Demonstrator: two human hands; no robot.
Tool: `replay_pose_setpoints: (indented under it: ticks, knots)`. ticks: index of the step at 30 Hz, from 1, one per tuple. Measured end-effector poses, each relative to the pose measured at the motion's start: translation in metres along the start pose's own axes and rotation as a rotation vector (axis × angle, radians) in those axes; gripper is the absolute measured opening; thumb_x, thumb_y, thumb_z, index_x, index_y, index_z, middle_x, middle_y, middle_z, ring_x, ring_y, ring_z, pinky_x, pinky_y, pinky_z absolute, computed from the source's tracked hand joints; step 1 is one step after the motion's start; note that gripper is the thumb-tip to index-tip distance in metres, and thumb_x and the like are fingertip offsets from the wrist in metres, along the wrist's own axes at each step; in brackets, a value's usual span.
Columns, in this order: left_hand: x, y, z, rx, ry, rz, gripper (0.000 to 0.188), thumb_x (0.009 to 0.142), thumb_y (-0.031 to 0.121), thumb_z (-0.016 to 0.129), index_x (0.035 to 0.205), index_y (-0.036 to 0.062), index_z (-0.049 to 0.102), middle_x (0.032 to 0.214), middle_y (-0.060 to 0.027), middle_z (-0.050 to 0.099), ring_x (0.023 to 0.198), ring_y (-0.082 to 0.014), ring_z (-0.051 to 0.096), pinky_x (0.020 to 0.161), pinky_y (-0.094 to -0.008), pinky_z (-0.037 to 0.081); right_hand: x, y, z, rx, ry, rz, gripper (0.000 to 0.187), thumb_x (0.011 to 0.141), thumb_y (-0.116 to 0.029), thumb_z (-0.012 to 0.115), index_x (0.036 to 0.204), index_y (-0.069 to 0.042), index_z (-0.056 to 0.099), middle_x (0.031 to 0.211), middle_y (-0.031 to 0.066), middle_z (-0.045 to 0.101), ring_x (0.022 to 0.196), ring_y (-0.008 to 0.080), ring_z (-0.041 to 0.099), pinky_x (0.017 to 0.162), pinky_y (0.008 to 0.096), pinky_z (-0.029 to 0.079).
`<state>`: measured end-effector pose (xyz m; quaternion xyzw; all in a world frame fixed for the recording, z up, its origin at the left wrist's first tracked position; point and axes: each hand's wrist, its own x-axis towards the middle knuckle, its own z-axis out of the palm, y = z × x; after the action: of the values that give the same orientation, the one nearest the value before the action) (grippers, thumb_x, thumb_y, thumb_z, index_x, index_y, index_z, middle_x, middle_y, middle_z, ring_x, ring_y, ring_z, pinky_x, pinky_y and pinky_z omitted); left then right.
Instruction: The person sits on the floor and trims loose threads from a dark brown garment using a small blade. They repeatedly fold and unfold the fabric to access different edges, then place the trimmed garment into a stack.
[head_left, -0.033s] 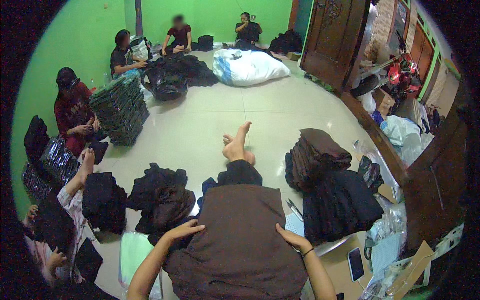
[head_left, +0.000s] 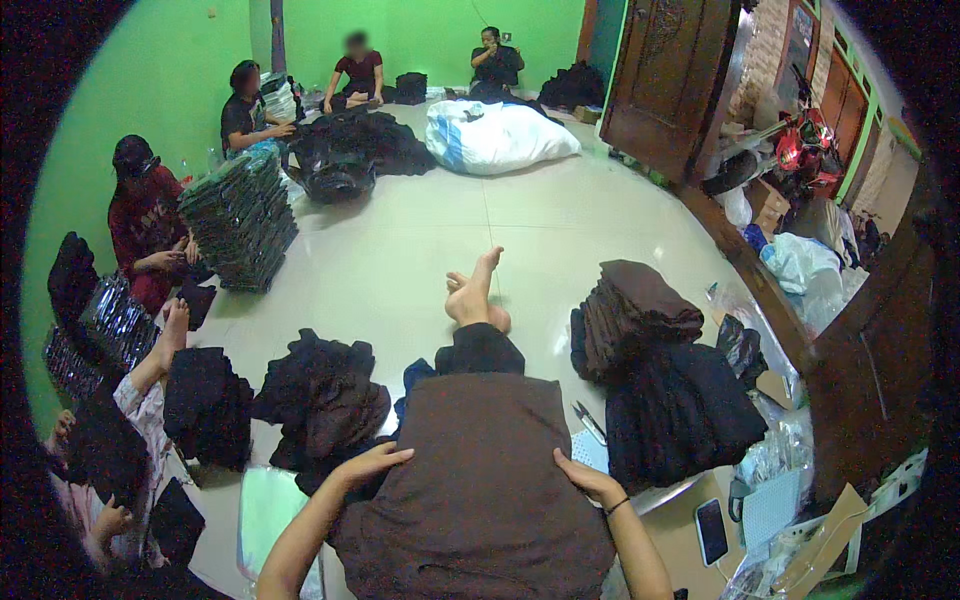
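Observation:
A dark brown cloth [head_left: 485, 470] is spread over my lap and legs, its far edge lying straight across near my shins. At its left side my left hand [head_left: 372, 463] holds the edge, thumb on top and the other fingers partly hidden. My right hand [head_left: 590, 480], with a dark band at the wrist, holds the opposite edge in the same way. Beyond the cloth my bare foot [head_left: 478, 295] rests on the floor. Left of the cloth is a heap of dark folded cloths [head_left: 325, 400]. To the right, brown folded cloths [head_left: 640, 318] lie against a black cloth pile [head_left: 680, 415].
Thread snips [head_left: 590, 422] and a phone [head_left: 711, 532] lie at my right, near plastic wrap and cardboard. Clear bags [head_left: 272, 520] are at my left. Co-workers sit along the left and far walls, around a packaged stack [head_left: 240, 220] and a white sack [head_left: 500, 137].

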<state>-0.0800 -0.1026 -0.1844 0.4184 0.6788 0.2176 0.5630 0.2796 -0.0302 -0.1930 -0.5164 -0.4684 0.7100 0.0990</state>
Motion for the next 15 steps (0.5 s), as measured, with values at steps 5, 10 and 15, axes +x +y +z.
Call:
replay_pose_setpoints:
  ticks: [5,10,15]
  knots:
    - [0.030,-0.012,-0.003,-0.391,-0.214,-0.076,0.059,0.078,0.041,0.058,0.116,-0.0019,0.045,0.111,-0.0114,0.053,0.097,-0.0210,0.054,0.086,-0.0323,0.042,0.013,0.018,-0.010,0.001,0.166,0.232,0.063,0.086,-0.051,0.037,0.121,0.002,0.039,0.116,0.0116,0.049,0.105,0.0206,0.047,0.086,0.0311,0.039]
    - [0.035,-0.008,-0.007,-0.499,-0.177,-0.229,0.056,0.076,0.041,0.061,0.112,-0.0003,0.049,0.110,-0.0101,0.054,0.098,-0.0218,0.054,0.087,-0.0340,0.041,0.015,0.013,-0.015,0.066,-0.047,0.042,0.061,0.081,-0.052,0.047,0.119,-0.004,0.042,0.112,0.0047,0.052,0.100,0.0191,0.049,0.085,0.0311,0.040]
    - [0.035,0.008,-0.004,-0.651,-0.150,-0.262,0.058,0.071,0.038,0.066,0.111,0.0003,0.050,0.110,-0.0125,0.054,0.097,-0.0227,0.054,0.087,-0.0361,0.041,0.017,-0.005,-0.006,0.427,0.068,-0.048,0.058,0.081,-0.045,0.052,0.117,-0.001,0.043,0.109,0.0074,0.053,0.096,0.0170,0.052,0.084,0.0313,0.042]
